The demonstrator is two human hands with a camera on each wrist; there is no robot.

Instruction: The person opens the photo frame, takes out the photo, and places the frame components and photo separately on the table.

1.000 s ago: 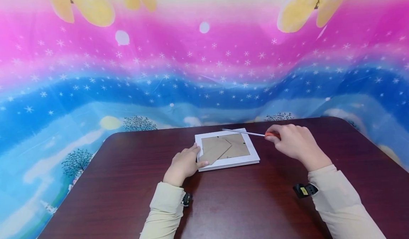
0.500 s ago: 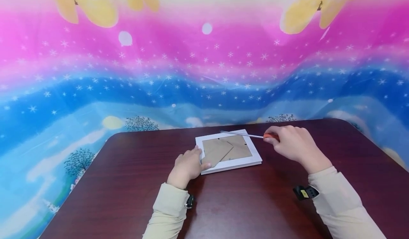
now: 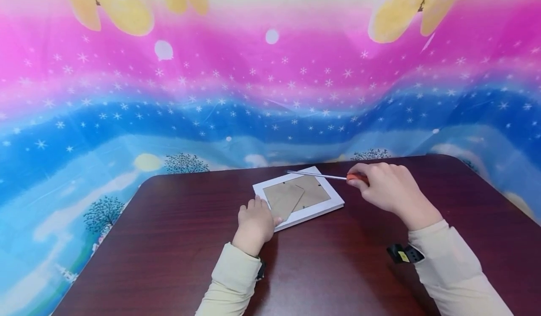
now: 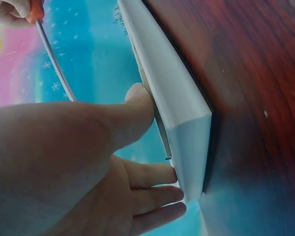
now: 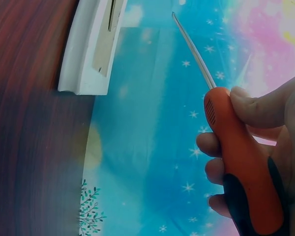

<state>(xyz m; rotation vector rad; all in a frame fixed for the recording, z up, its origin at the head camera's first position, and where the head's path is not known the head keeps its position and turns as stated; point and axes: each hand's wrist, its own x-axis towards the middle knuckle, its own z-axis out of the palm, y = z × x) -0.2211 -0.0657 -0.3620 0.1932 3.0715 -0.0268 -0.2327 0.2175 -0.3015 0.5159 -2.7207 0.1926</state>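
Observation:
A white picture frame (image 3: pixel 331 205) lies face down on the table, its brown backing board (image 3: pixel 314 196) and stand flap (image 3: pixel 285 201) facing up. At its near left corner is my left hand (image 3: pixel 255 222). In the left wrist view, the thumb (image 4: pixel 138 105) presses on the backing side while the straight fingers (image 4: pixel 155 196) touch the frame's end. My right hand (image 3: pixel 390 187) grips a screwdriver (image 5: pixel 250 162) by its orange and black handle. The metal shaft (image 3: pixel 321 175) points left, overlapping the frame's far edge in the head view; the right wrist view shows it held up, apart from the frame.
The dark red-brown table (image 3: pixel 177 250) has rounded far corners. Close behind it hangs a pink and blue cloth (image 3: pixel 236 90) printed with snowflakes and trees. A black wrist camera (image 3: pixel 403 254) is strapped at the right sleeve.
The picture frame has turned counterclockwise on the table, and my left hand has shifted right with its near left corner. The right hand keeps the screwdriver in nearly the same place.

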